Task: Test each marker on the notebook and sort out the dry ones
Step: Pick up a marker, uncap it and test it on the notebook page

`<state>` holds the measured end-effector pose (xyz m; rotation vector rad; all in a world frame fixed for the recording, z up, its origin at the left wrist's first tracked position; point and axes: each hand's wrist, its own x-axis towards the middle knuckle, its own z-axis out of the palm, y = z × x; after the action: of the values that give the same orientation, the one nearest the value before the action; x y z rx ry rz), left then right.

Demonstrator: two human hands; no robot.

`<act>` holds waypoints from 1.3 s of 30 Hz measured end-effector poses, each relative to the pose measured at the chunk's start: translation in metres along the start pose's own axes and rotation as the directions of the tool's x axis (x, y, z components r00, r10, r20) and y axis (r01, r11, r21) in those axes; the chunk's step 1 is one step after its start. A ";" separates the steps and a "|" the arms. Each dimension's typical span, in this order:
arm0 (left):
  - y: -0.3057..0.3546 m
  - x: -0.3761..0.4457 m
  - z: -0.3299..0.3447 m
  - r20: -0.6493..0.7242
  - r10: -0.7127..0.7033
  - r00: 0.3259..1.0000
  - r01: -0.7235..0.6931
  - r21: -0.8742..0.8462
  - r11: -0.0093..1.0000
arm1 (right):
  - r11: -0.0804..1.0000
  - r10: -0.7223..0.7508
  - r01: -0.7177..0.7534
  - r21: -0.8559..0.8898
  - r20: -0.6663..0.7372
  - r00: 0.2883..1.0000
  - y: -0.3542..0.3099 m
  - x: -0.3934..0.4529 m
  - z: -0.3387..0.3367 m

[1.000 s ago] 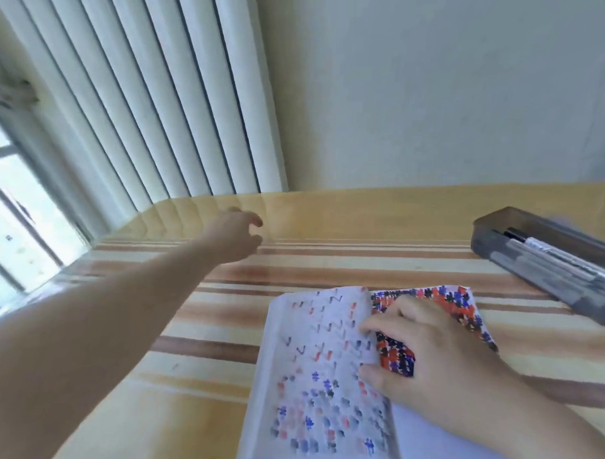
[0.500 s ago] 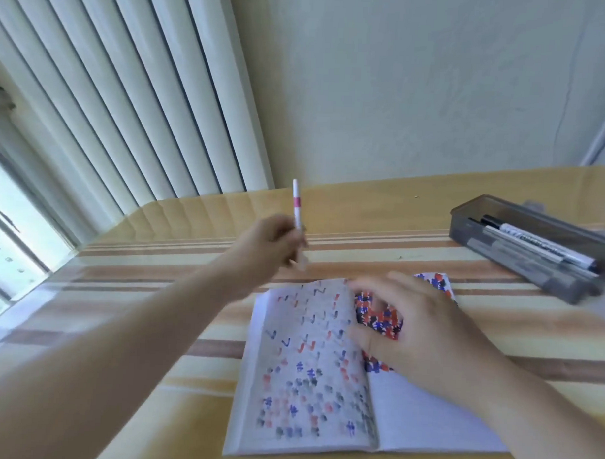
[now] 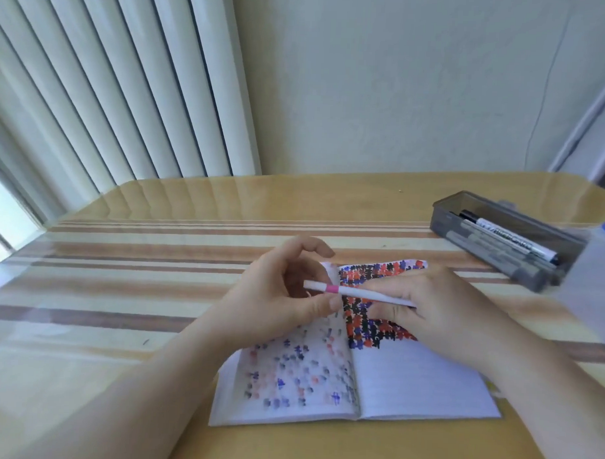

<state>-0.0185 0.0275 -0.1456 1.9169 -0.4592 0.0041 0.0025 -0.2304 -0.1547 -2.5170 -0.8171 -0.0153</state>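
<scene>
Marker [image 3: 359,293] now between two hands (one notebook [image 3: 409,380]).

Soft window daylight, blurred edges

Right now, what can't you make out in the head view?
- White marker with pink band: tip end hidden inside the right hand; cap on or off unclear.
- Grey plastic pen box: marker count unclear, right end hidden by a blurred translucent object.
- Open notebook: top of the pages covered by both hands, left hand.
</scene>
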 end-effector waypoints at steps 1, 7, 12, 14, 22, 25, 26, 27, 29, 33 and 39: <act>-0.005 0.001 -0.003 0.020 0.027 0.999 -0.030 0.168 0.985 | 0.999 0.041 -0.040 -0.016 0.019 0.999 0.001 -0.001 -0.001; -0.015 0.009 0.013 0.021 0.148 0.989 -0.122 0.685 0.718 | 0.943 0.054 -0.053 -0.328 -0.006 0.999 -0.015 0.003 0.005; -0.012 0.009 0.023 0.022 0.180 0.983 -0.133 0.766 0.630 | 0.979 0.054 -0.056 -0.197 -0.014 0.998 -0.031 0.004 0.016; -0.015 0.008 0.023 0.080 0.158 0.984 -0.157 0.810 0.565 | 0.981 0.043 -0.040 -0.192 0.010 0.999 -0.030 0.002 0.012; -0.013 0.007 0.010 0.206 0.058 0.977 -0.182 0.660 0.729 | 0.970 -0.116 0.111 -0.217 -0.010 0.993 -0.021 0.014 0.017; -0.015 0.007 0.007 0.190 0.032 0.981 -0.150 0.650 0.745 | 0.941 -0.085 0.063 -0.333 -0.052 0.995 -0.013 0.014 0.013; -0.016 0.007 0.005 0.177 0.015 0.984 -0.128 0.649 0.750 | 0.936 -0.061 0.034 -0.349 -0.067 0.996 -0.007 0.015 0.010; -0.017 0.006 0.004 0.162 0.001 0.987 -0.106 0.643 0.759 | 0.940 -0.041 0.013 -0.341 -0.073 0.997 -0.002 0.014 0.005; -0.018 0.005 0.003 0.128 0.002 0.992 -0.082 0.620 0.781 | 0.950 -0.011 -0.014 -0.313 -0.077 0.997 0.002 0.010 -0.005; -0.016 0.004 0.006 0.032 0.121 0.992 -0.116 0.604 0.788 | 0.990 0.124 -0.135 -0.043 -0.196 0.973 -0.003 -0.004 -0.022; -0.012 0.001 0.010 0.012 0.148 0.989 -0.127 0.578 0.806 | 0.600 0.360 0.005 0.800 -0.276 0.891 -0.013 -0.011 -0.034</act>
<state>-0.0158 0.0220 -0.1601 2.4728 -0.6248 0.3052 -0.0090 -0.2426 -0.1212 -1.6274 -0.2637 -0.0961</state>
